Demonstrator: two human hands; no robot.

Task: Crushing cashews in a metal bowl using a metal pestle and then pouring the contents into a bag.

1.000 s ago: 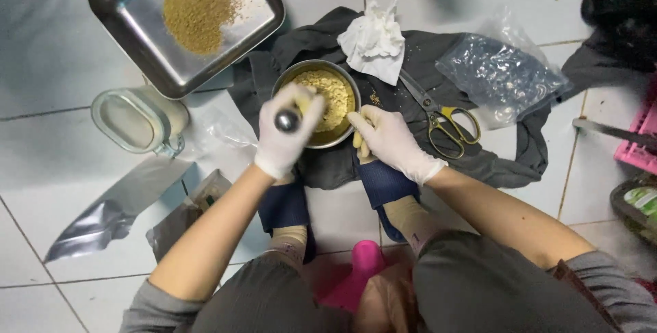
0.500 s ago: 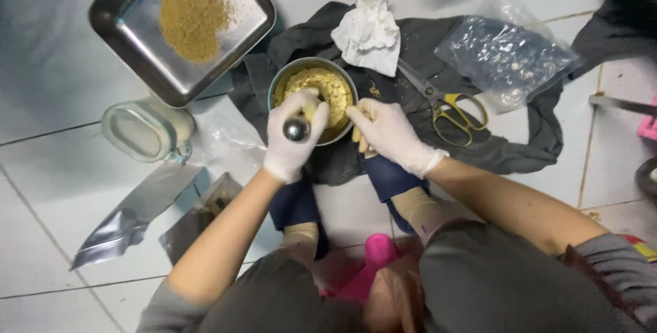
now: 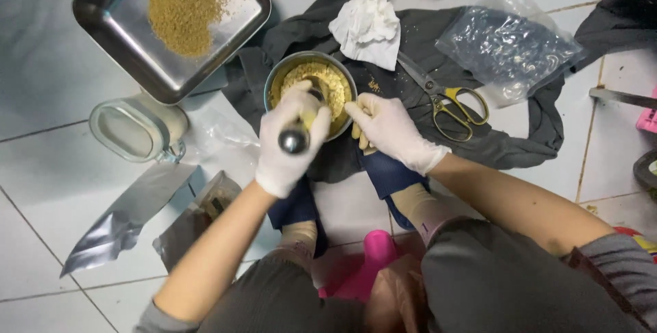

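Your left hand (image 3: 287, 143) is wrapped tight around a metal pestle (image 3: 294, 138), its grip closed on the handle, and it has shifted a little lower and nearer since a second ago; the tip sits in the metal mortar (image 3: 277, 80) of yellow-brown ground spice (image 3: 321, 80). So the pounding is mid-stroke. Your right hand (image 3: 390, 131), gloved, stays pressed on the mortar's right rim, fingers curled against it, holding nothing else. Mortar rests on a dark cloth (image 3: 479, 134) on the tiled floor. Beyond: scissors (image 3: 445, 100), crumpled tissue (image 3: 366, 25), steel tray (image 3: 102, 39) with powder.
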